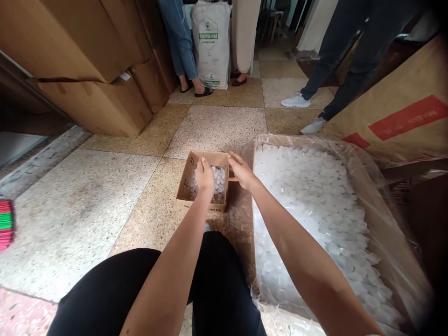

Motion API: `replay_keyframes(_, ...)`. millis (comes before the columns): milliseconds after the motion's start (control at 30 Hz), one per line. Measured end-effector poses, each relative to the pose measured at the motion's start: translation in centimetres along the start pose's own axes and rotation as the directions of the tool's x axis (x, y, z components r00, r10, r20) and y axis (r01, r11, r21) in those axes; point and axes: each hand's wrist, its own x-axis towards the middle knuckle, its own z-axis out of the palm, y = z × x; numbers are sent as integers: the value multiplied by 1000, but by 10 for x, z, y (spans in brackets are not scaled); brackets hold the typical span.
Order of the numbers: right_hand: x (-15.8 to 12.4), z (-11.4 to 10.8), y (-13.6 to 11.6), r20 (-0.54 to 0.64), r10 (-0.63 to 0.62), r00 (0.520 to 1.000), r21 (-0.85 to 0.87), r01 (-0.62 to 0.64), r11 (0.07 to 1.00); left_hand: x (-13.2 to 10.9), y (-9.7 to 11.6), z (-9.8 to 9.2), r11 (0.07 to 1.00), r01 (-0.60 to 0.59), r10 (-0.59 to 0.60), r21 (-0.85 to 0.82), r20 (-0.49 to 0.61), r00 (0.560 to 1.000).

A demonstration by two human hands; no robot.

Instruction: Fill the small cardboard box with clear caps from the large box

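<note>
A small open cardboard box (pixel 183 186) sits on the floor in front of me, with small whitish translucent plastic pieces (pixel 220 179) at its bottom. My left hand (pixel 205 174) is over the inside of the box, fingers curled in; what it holds, if anything, is hidden. At the box's right wall is my right hand (pixel 242 172), its fingers stretched and apart, the tips at the rim near the far corner. Just right of it, a large plastic-lined carton (pixel 381 224) is full of similar white pieces (pixel 304 186).
Stacked brown cartons (pixel 98 102) stand at the left. A white printed sack (pixel 212 56) stands between two people's legs at the back; another person's legs (pixel 350 60) are at the right, near a tan red-printed sack (pixel 402 107). Pink and green items (pixel 6 224) lie far left.
</note>
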Motion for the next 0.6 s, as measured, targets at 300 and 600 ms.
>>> replay_keyframes(300,-97,-86,17,-259,-218,941,-140,187,972,-116,83,24,975,-216,216,-56,477,852)
replay_keyframes(600,-193,-243,108,-432,105,895,-522,-344,781,-224,55,38,926,-256,-83,276,813,577)
